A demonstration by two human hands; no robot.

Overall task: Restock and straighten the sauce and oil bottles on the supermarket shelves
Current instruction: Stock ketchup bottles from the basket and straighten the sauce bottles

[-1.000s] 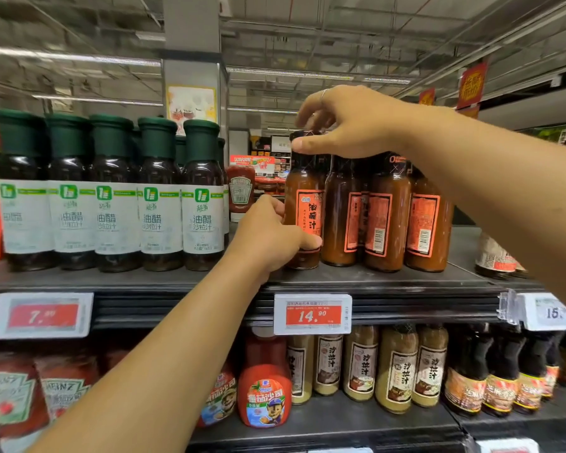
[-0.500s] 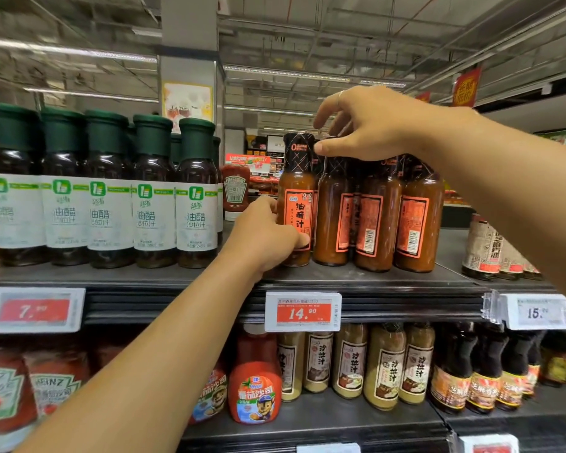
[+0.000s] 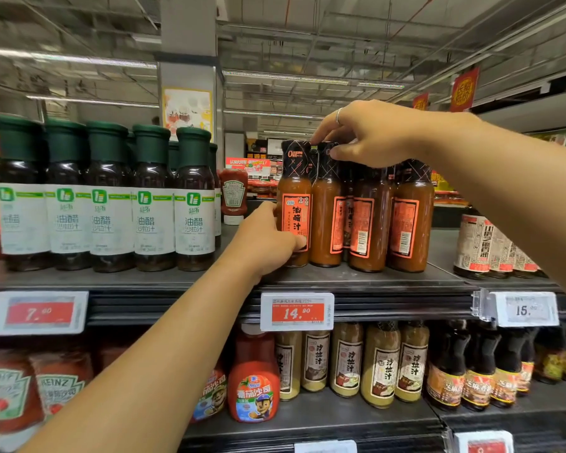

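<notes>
Under my right hand [image 3: 370, 135], fingertips pinch the second orange sauce bottle's cap [image 3: 327, 150]. Just left of it, my left hand [image 3: 265, 240] grips the first orange sauce bottle [image 3: 294, 204] low, upright on the upper shelf [image 3: 356, 279].

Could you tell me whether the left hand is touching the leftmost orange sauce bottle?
Touching. The head view shows the left hand wrapped round the lower body of the leftmost orange sauce bottle.

Four orange sauce bottles [image 3: 353, 210] with black caps stand upright in a row on the upper shelf [image 3: 356, 279], touching.
</notes>
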